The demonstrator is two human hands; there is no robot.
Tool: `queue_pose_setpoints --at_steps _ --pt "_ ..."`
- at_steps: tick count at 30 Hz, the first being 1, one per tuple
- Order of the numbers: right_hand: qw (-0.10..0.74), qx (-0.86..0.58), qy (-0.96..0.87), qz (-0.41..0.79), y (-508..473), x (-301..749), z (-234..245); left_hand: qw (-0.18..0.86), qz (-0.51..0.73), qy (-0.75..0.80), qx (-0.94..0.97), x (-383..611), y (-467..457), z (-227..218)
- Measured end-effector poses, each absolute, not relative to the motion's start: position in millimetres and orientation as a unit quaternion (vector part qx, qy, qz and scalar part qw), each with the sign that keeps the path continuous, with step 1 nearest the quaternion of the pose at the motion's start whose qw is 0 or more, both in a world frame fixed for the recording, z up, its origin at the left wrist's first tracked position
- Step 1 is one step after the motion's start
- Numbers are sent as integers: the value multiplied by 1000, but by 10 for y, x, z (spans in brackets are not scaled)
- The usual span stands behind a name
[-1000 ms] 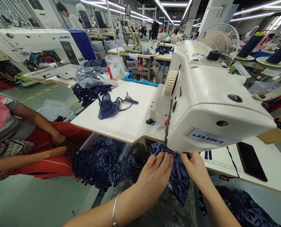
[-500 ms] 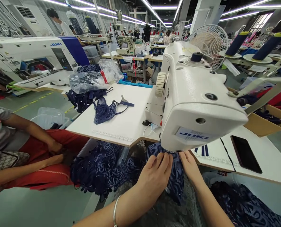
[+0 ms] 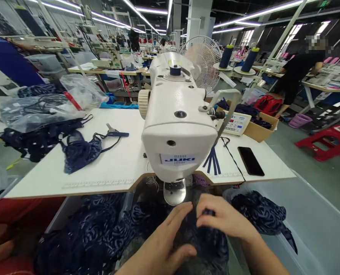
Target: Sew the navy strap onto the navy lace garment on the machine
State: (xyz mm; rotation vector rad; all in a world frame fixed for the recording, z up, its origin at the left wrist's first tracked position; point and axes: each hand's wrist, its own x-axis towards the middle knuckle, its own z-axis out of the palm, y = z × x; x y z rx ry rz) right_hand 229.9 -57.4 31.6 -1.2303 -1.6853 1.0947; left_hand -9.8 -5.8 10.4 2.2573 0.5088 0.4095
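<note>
Both my hands hold a navy patterned lace piece (image 3: 204, 240) just in front of the white Juki sewing machine (image 3: 177, 126), below its needle end. My left hand (image 3: 165, 240) lies flat on the fabric with fingers stretched forward. My right hand (image 3: 224, 217) pinches a fold of the same fabric between thumb and fingers. The part of the lace under my palms is hidden.
On the white table (image 3: 115, 168) lie a navy bra piece (image 3: 81, 151) and a plastic bag (image 3: 44, 103); a black phone (image 3: 250, 161) lies to the right. Heaps of navy lace (image 3: 92, 233) fill bins below. A fan (image 3: 203, 61), a red stool (image 3: 329, 141) and a person in black (image 3: 297, 76) stand beyond.
My view has swung right, so the machine now faces me head-on. Both hands have drawn the lace back from under the machine head toward me. The co-worker at left has slipped mostly out of view.
</note>
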Motion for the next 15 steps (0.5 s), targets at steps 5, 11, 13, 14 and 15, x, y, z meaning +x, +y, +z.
queue_pose_setpoints --at_steps 5,11,13,14,15 --pt "364 -449 -695 427 -610 2089 490 615 121 255 736 75 -22 306" --pt "231 -803 -514 192 104 2808 12 461 208 283 815 4 105 406" --pt "183 -848 -471 163 399 2973 -153 336 237 279 868 0 164 428" --pt "161 -862 -455 157 522 3021 -217 259 251 286 888 7 198 431" --pt "141 -872 -444 151 622 3053 -266 183 260 299 900 21 234 428"
